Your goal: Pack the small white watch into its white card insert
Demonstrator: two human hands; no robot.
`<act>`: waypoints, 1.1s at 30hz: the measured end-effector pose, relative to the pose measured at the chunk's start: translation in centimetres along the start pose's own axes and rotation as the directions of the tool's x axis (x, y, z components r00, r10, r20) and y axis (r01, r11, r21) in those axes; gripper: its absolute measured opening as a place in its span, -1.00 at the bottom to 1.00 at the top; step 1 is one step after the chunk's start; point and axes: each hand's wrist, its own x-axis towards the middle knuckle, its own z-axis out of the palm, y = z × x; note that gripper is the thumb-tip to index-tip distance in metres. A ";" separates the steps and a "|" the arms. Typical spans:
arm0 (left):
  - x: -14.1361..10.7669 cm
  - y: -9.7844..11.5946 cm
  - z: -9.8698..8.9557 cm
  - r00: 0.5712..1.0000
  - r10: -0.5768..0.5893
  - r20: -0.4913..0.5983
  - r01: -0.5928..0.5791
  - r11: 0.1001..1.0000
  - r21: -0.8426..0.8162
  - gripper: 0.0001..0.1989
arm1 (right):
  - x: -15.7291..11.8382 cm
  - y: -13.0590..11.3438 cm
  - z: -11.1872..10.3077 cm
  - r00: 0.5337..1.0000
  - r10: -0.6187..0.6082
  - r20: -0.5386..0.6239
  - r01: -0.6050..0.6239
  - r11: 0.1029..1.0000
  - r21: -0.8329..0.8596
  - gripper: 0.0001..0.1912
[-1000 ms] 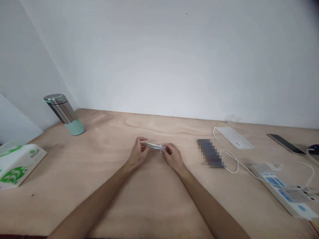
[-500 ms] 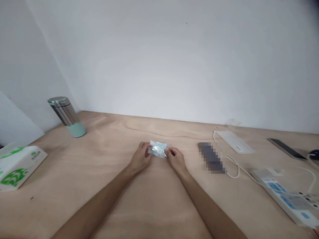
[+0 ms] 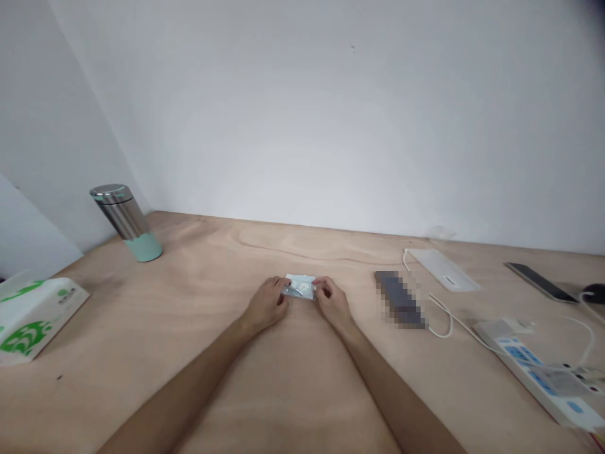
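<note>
Two bare hands work at centre table, forearms entering from the near edge of the plywood tabletop (image 3: 198, 268). Left hand (image 3: 267, 304) pinches the left end of a small clear plastic packet (image 3: 300, 287) between thumb and bent fingers; right hand (image 3: 333, 306) pinches its right end in the same way. Neither hand is spread. Packet sits level between the two hands, a white looped cord visible through the wrapper; other contents unclear. Cannot tell whether its underside touches the wood.

Right of the hands: dark oblong object (image 3: 399, 299), pixel-blurred, identity hidden. Further right, near the far edge, a flat white pad (image 3: 442, 269) trails a white cable (image 3: 439, 312) past the blurred object. Far right: black smartphone (image 3: 541, 282) lying flat, just beside a dark rounded object (image 3: 593, 291) cut off by the frame edge. Near right: white power strip (image 3: 534, 372) with blue panels and plugged-in cables.

Left side: stainless tumbler (image 3: 125, 221) with mint-green base stands near the far edge by the white wall (image 3: 302, 113). Nearer, at the left, a white tissue box (image 3: 35, 318) with green print.
</note>
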 end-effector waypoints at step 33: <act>0.7 -1.7 -1.0 0.969 -0.230 -0.096 0.169 0.891 -0.422 -0.84 | 0.5 1.1 0.0 0.953 -0.257 0.163 0.292 0.922 -0.254 -0.65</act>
